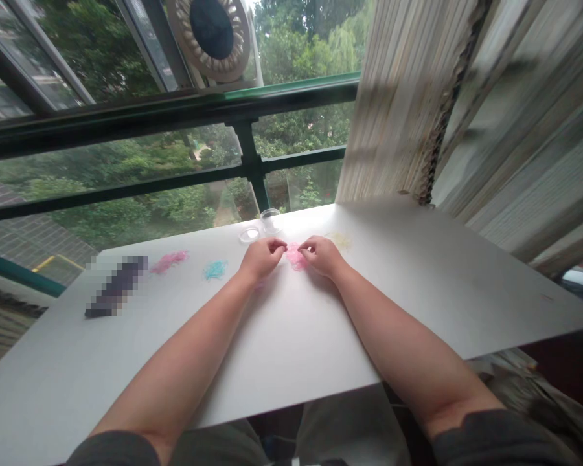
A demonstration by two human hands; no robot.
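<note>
A pink pile (pixel 296 257) of thin strands or small loops, perhaps tiny rubber bands, lies on the white table (pixel 291 349) between my hands. From its left side my left hand (pixel 263 260) reaches in, thumb and forefinger pinched together at the pile's edge. My right hand (pixel 321 254) is also pinched, its fingertips over the pile's right part. Whatever is between the fingers is too small to make out. Just behind my left hand are a clear round lid (pixel 249 235) and a clear round tub (pixel 271 221).
To the left lie a turquoise pile (pixel 216 270), another pink pile (pixel 169 261) and a dark, pixelated oblong object (pixel 119 287). A pale yellow pile (pixel 339 241) is behind my right hand. A window with a green railing (pixel 252 165) borders the table's far side; a curtain (pixel 393 103) hangs at right.
</note>
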